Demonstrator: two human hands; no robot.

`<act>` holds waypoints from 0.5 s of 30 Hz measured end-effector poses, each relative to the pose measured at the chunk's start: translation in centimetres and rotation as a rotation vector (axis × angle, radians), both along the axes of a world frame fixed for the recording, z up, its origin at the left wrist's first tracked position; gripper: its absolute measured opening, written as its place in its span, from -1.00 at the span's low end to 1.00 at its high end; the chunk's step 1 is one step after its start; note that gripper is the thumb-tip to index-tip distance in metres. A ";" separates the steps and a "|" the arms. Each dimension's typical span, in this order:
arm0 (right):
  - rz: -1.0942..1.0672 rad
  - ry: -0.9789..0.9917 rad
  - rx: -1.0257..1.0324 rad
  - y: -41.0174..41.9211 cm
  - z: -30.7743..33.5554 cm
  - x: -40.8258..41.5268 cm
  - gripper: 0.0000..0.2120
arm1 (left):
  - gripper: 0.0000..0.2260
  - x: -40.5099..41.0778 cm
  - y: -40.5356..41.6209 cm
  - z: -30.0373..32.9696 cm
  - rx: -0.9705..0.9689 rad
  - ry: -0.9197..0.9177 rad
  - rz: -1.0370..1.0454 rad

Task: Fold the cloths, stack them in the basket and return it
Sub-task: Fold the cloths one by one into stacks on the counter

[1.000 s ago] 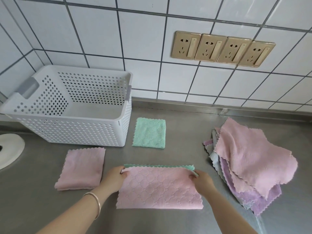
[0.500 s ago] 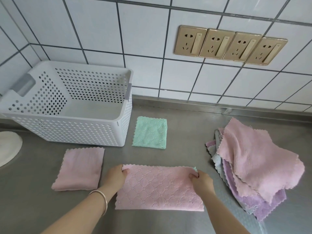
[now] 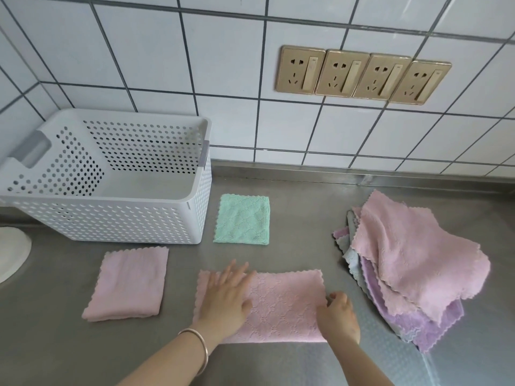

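One white basket (image 3: 111,207) stands on the steel counter (image 3: 292,213), against the tiled wall, with no cloth inside it. Three folded cloths lie near it. A green cloth (image 3: 242,219) sits just beside the basket's right wall. A lilac cloth (image 3: 128,282) lies in front of the basket. A pink cloth (image 3: 281,305) — folded once into a long strip — lies in front and to the right of the basket, under both hands.

The left hand (image 3: 225,296) lies flat on the strip's left part, fingers spread and straight, pressing it down; a bangle (image 3: 199,349) circles that wrist. The right hand (image 3: 338,313) has its fingers curled at the strip's right edge, pinching it.

Well to the right of the basket sits one loose pile (image 3: 412,263) of unfolded cloths — pink on top, lilac and grey edges showing beneath; I cannot tell how many. Four gold sockets (image 3: 362,75) run in a row on the wall, up and to the right of the basket.
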State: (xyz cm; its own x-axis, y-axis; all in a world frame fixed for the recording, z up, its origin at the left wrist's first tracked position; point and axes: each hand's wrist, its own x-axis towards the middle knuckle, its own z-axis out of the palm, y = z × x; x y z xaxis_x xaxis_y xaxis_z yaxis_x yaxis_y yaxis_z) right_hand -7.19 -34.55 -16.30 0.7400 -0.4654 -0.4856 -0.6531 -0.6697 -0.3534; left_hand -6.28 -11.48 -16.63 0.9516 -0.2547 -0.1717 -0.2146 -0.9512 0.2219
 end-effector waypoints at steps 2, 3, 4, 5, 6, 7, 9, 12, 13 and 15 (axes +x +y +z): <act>0.027 0.060 -0.027 0.2 0.1 -0.6 -0.62 | -0.32 -0.5 -1.1 -0.6 0.063 0.152 -0.156; 0.038 0.087 -0.040 0.3 0.2 -0.8 -0.64 | -0.25 -0.6 -1.5 -0.8 0.082 0.219 -0.186; 0.050 0.110 -0.055 0.5 0.1 -1.0 -0.65 | -0.20 -0.7 -1.6 -0.8 0.104 0.240 -0.203; 0.057 0.125 -0.067 0.6 0.2 -1.1 -0.66 | -0.16 -0.8 -1.6 -0.9 0.124 0.244 -0.207; 0.058 0.139 -0.082 0.6 0.3 -1.2 -0.67 | -0.14 -0.8 -1.7 -1.1 0.133 0.255 -0.206; 0.059 0.150 -0.096 0.6 0.4 -1.2 -0.67 | -0.12 -0.7 -1.6 -1.1 0.134 0.260 -0.205; 0.064 0.175 -0.108 0.4 0.3 -1.2 -0.66 | -0.14 -0.5 -1.6 -1.0 0.144 0.286 -0.203; 0.073 0.200 -0.088 0.4 0.4 -1.5 -0.63 | -0.24 -0.5 -1.8 -0.1 0.157 0.327 -0.191; 0.068 0.189 -0.084 0.4 0.4 -1.6 -0.62 | -0.25 -0.5 -2.0 0.3 0.155 0.336 -0.182; 0.060 0.148 -0.104 0.6 0.5 -1.7 -0.64 | -0.27 -0.6 -2.7 1.3 0.150 0.335 -0.150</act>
